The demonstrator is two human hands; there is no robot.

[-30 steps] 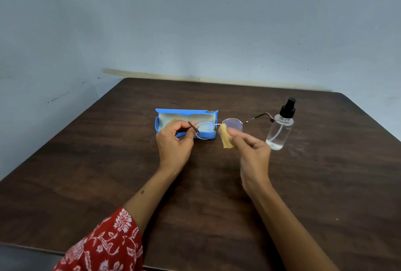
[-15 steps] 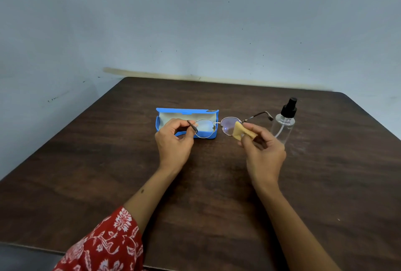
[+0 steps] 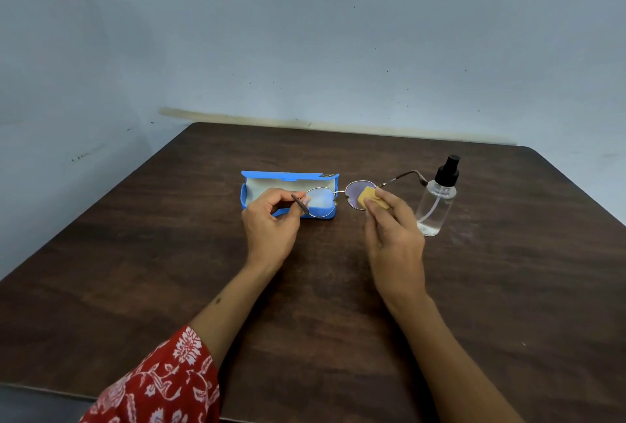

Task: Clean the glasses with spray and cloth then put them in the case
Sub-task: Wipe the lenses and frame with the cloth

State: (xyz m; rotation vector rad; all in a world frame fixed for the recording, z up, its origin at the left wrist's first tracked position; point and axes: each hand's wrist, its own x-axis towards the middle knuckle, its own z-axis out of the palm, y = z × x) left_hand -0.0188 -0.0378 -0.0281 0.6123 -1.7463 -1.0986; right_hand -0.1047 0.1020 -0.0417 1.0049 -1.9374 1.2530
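Fingers (image 3: 301, 200) of the left hand (image 3: 271, 226) pinch the glasses (image 3: 338, 195) at the outer edge of one rim, where the folded temple crosses, so the frame is steadied without a fingertip landing on glass. Across from it, the right hand (image 3: 394, 236) pinches a small yellow cloth (image 3: 371, 199) between thumb and forefinger and presses it onto the other lens; that pinch lets the cloth bear on the lens from both sides, though the far fingertip is hidden behind the cloth and I cannot tell exactly where it sits. The glasses are held in the air above the table (image 3: 169, 270), just in front of the case (image 3: 288, 192), with the right temple stretched open toward the bottle (image 3: 437, 206). The case lies open with its pale lining up, near the left hand, probably so the frame can go straight in once wiping is done. The bottle stands upright just beside the right hand, apart from it and within easy reach. My reading is that the wiping step is under way on one lens, with the lens by the left hand and the casing both yet to come. A red patterned sleeve (image 3: 162, 385) covers the left upper arm.
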